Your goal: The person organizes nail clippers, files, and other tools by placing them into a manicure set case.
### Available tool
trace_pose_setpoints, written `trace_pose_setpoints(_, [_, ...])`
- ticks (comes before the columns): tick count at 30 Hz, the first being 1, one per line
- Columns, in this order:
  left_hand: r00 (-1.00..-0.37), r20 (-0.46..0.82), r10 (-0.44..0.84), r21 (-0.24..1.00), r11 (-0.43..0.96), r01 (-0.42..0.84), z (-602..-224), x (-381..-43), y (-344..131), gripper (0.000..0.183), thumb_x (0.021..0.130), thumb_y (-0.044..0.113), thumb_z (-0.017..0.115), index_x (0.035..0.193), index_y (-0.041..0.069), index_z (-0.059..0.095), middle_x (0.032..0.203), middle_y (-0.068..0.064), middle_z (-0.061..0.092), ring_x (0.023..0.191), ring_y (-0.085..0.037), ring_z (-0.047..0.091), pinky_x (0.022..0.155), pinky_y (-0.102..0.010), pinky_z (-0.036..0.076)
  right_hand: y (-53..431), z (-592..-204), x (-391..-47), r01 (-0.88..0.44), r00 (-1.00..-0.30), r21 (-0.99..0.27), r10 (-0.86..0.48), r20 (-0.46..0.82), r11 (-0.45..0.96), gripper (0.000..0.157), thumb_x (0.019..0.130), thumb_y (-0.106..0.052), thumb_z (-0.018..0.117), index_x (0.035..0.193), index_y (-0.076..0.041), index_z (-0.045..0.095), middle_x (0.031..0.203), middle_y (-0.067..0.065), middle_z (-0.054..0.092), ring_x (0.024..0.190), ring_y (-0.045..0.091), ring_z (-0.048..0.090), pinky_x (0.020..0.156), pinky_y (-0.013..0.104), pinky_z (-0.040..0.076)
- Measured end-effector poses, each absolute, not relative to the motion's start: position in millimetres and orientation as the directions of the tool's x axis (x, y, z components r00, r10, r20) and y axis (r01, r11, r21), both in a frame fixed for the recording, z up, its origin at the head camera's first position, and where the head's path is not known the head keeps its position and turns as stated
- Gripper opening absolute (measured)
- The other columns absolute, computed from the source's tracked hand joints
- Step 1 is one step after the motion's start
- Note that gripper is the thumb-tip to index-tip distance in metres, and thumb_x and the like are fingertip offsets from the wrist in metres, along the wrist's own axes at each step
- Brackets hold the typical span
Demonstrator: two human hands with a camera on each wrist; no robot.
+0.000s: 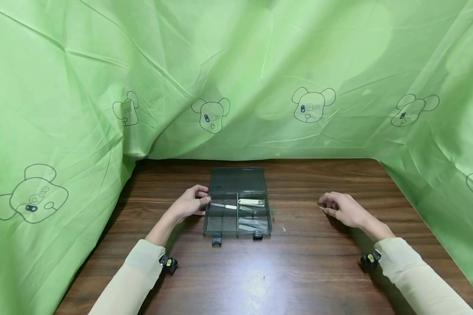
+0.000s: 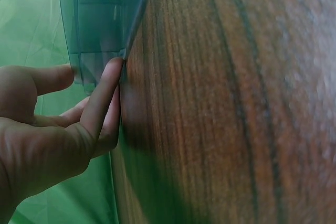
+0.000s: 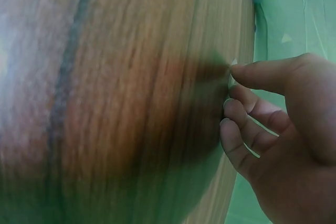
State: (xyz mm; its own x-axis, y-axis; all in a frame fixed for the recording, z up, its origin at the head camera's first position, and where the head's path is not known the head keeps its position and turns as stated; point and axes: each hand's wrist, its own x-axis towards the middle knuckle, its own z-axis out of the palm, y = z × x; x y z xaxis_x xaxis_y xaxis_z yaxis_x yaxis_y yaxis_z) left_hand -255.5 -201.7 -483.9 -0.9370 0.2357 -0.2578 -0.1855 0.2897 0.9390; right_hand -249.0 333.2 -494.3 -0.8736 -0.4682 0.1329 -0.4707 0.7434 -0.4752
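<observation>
A dark translucent plastic box (image 1: 222,225) stands on the table with its lid (image 1: 238,179) laid back. My left hand (image 1: 190,202) holds its left side, the thumb at the rim and fingers against the wall, as the left wrist view also shows. A nail clipper (image 1: 251,202) lies in a right compartment, above clear flat strips (image 1: 253,227). Left of the divider sits a slim metal tool with a white handle (image 1: 231,207). Out to the right, my right hand (image 1: 344,209) pinches a small thin whitish piece (image 3: 233,66) close to the tabletop; its kind is unclear.
A brown wood-grain table (image 1: 299,271) lies under everything. Green curtains (image 1: 260,65) with bear drawings hang behind and on both sides. Two black latches, such as the left one (image 1: 217,239), stick out from the box's front. A tiny clear scrap (image 1: 284,229) lies beside the box.
</observation>
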Motion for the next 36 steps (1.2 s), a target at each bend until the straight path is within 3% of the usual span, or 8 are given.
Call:
trace_pose_setpoints(9, [-0.934,-0.261,0.245,0.940,0.285,-0.188,-484.5,-255.5,-202.0,0.050,0.108,0.007,0.059,0.152,-0.007,0.039,0.145,-0.030,0.044,0.121,-0.041,0.061,0.087,-0.045,0.065,329.7,-496.4,-251.6,-0.468,-0.873,-0.467,-0.474,0.114,0.750,0.015,0.097,-0.001,0.075,0.103,-0.014,0.068,0.082,-0.005,0.060,0.072,0.011,0.054,0.063,0.028,0.046])
trace_pose_setpoints(21, [-0.930,-0.276,0.241,0.935,0.291,-0.202,-482.3,-255.9,-203.4,0.049,0.109,0.007,0.058,0.152,-0.004,0.039,0.144,-0.027,0.044,0.121,-0.037,0.061,0.085,-0.041,0.066,314.0,-495.0,-253.1,-0.457,-0.886,-0.460,-0.433,0.164,0.761,0.023,0.092,0.002,0.078,0.094,-0.013,0.060,0.081,-0.007,0.060,0.076,0.011,0.058,0.065,0.029,0.048])
trace_pose_setpoints(30, [-0.931,-0.267,0.250,0.938,0.288,-0.192,-482.1,-256.2,-202.8,0.049,0.109,0.007,0.057,0.152,-0.005,0.039,0.144,-0.027,0.044,0.121,-0.038,0.061,0.086,-0.041,0.066,235.6,-471.0,-255.5,-0.619,-0.784,-0.501,-0.517,0.345,0.605,0.019,0.088,0.007,0.079,0.092,-0.009,0.068,0.087,0.001,0.069,0.081,0.014,0.065,0.074,0.036,0.062])
trace_pose_setpoints(36, [-0.932,-0.268,0.244,0.937,0.291,-0.193,-481.7,-256.7,-201.8,0.049,0.108,0.006,0.057,0.152,-0.005,0.039,0.142,-0.027,0.044,0.118,-0.036,0.061,0.083,-0.040,0.066,165.9,-455.9,-252.5,-0.675,-0.727,-0.537,-0.578,0.370,0.505,0.016,0.090,0.006,0.079,0.094,-0.007,0.071,0.093,0.001,0.070,0.086,0.014,0.067,0.079,0.031,0.063])
